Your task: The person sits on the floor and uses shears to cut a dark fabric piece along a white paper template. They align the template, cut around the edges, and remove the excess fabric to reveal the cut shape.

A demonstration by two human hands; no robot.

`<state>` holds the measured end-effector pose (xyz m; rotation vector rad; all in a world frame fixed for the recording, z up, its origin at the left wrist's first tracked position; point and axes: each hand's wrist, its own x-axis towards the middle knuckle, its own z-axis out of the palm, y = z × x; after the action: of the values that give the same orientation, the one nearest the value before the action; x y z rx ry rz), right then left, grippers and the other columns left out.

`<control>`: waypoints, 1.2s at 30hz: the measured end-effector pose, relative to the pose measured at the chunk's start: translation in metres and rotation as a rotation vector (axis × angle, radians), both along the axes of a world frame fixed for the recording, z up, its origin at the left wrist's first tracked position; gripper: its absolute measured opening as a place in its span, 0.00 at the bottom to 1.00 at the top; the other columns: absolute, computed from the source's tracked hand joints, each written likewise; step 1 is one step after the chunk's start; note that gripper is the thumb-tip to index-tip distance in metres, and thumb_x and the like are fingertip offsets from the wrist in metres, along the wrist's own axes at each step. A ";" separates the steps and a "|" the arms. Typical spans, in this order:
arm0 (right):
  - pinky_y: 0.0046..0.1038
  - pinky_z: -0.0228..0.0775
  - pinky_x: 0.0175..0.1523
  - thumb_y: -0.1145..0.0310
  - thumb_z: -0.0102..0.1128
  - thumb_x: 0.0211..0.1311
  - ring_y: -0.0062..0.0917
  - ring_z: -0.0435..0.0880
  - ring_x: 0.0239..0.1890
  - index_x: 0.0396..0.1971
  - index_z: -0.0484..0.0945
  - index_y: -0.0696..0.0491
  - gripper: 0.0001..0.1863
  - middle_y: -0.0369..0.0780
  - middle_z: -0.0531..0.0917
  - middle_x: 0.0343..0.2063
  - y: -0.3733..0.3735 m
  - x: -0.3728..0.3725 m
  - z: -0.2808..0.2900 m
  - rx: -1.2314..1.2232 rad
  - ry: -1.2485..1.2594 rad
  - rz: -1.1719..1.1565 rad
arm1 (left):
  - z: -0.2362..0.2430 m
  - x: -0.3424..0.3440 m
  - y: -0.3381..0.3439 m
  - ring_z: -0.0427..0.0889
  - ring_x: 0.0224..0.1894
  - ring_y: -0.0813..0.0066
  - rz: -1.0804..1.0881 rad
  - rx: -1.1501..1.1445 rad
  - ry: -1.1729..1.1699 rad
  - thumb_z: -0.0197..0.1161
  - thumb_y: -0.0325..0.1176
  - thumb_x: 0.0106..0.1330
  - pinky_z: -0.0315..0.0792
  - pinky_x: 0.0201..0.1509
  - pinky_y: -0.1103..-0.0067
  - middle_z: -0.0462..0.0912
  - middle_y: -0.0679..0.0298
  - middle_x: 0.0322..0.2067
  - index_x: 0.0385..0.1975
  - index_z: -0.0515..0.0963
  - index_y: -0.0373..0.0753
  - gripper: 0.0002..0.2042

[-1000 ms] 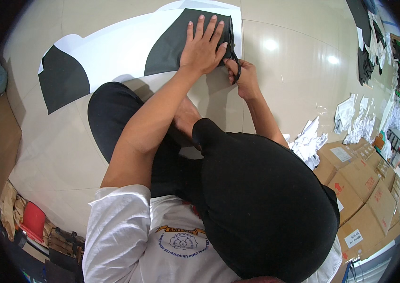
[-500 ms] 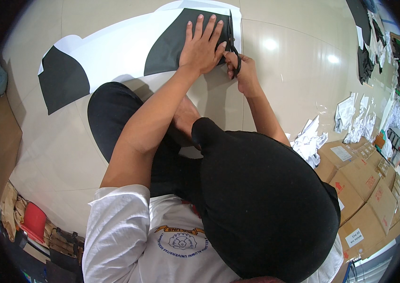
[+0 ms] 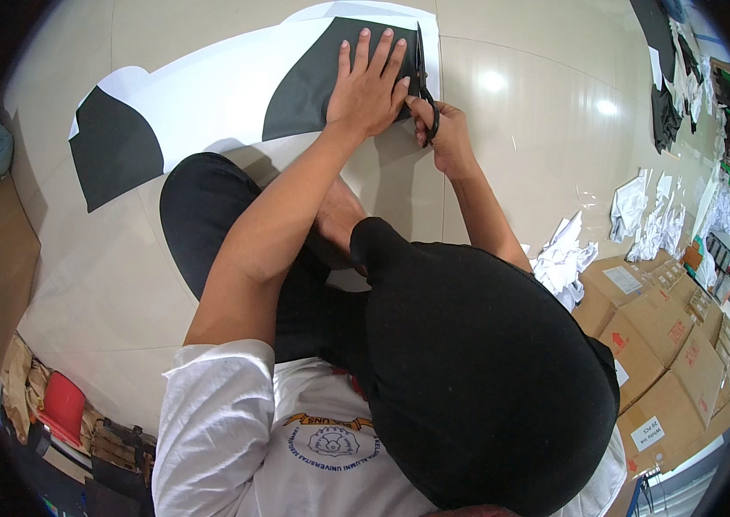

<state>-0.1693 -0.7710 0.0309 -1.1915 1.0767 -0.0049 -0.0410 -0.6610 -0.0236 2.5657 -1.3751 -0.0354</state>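
My left hand (image 3: pixel 366 96) lies flat with fingers spread on a dark, sheet-like piece (image 3: pixel 300 102) with a curved left edge. That piece rests on a long white sheet (image 3: pixel 210 90) spread over the floor. In my right hand (image 3: pixel 444 133) is a pair of black-handled scissors (image 3: pixel 430 110), its blades pointing away from me along the dark piece's right edge. My left thumb comes close to the scissors. Whether the blades are parted is hard to make out. A second dark piece (image 3: pixel 115 151) lies at the white sheet's left end.
Cardboard boxes (image 3: pixel 649 327) are stacked at the right, with crumpled white cloth scraps (image 3: pixel 565 258) beside them. Dark cloth (image 3: pixel 664 103) lies at the far right. A cardboard box (image 3: pixel 5 258) and a red item (image 3: pixel 62 405) are at the left. My bent leg (image 3: pixel 201 202) is near the sheet.
Almost nothing differs. My right hand and the scissors have shifted very slightly; my left hand stays pressed on the dark piece.
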 end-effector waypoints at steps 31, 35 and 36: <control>0.19 0.60 0.22 0.57 0.80 0.59 0.14 0.72 0.16 0.31 0.80 0.54 0.19 0.30 0.76 0.19 -0.016 0.007 -0.004 0.009 0.016 -0.005 | 0.000 -0.001 -0.001 0.47 0.84 0.48 0.013 0.025 -0.007 0.40 0.53 0.84 0.39 0.86 0.46 0.52 0.59 0.83 0.84 0.53 0.48 0.33; 0.20 0.60 0.23 0.54 0.81 0.58 0.14 0.72 0.17 0.30 0.79 0.53 0.20 0.30 0.76 0.19 -0.015 0.012 0.001 0.010 0.021 0.002 | -0.003 0.000 0.000 0.49 0.84 0.47 0.013 -0.025 0.012 0.41 0.52 0.85 0.42 0.86 0.46 0.53 0.58 0.83 0.84 0.52 0.49 0.32; 0.20 0.60 0.23 0.53 0.81 0.58 0.14 0.72 0.17 0.30 0.79 0.53 0.21 0.30 0.76 0.19 -0.015 0.013 0.002 0.010 0.017 0.006 | -0.003 0.000 0.000 0.49 0.84 0.47 0.012 -0.024 0.012 0.41 0.52 0.85 0.42 0.86 0.46 0.53 0.58 0.83 0.84 0.52 0.49 0.32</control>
<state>-0.1561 -0.7859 0.0330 -1.1878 1.0871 0.0153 -0.0414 -0.6612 -0.0263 2.5501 -1.3483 -0.0318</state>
